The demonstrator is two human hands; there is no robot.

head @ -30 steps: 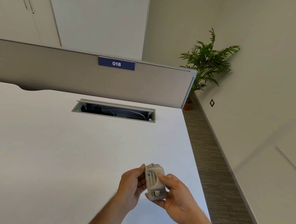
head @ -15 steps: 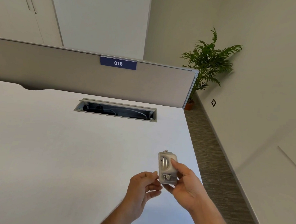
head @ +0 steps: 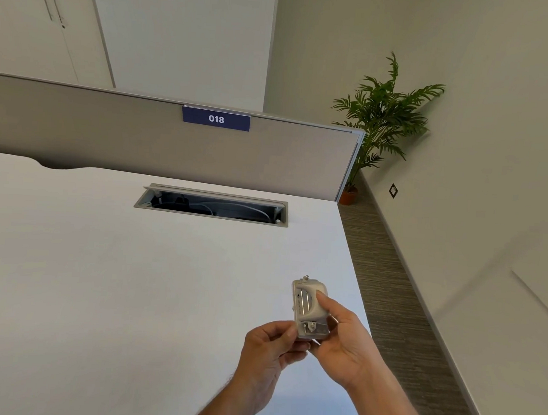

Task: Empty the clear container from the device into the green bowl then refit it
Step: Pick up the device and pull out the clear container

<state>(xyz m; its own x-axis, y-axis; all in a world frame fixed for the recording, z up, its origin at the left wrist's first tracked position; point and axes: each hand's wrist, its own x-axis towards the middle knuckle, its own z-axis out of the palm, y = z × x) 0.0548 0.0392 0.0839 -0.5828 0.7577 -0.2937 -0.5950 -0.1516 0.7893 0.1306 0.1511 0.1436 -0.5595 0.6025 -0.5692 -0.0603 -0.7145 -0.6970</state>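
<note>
Since half a second ago the left hand point(head: 268, 351) has come back up to the device point(head: 309, 307), its fingertips now pinched on the lower end by the small metal fitting, where a moment earlier it hung loosely curled just below. The right hand point(head: 343, 343) holds the device upright above the white desk point(head: 101, 277), near its right edge, thumb laid across the ribbed front and fingers wrapped behind. The step in hand looks like getting the clear container free of the device — either finding its catch or starting to pull it out — so the emptying is not yet begun. Whether the pale shell under the thumb is itself the container, and whether anything is inside it, cannot be told. The next move calls for a steady hold from the right hand while the left draws or unclips the part. No green bowl is in view; it must be found before any pouring. The cable tray point(head: 212, 205) set in the desk holds only wires.
</note>
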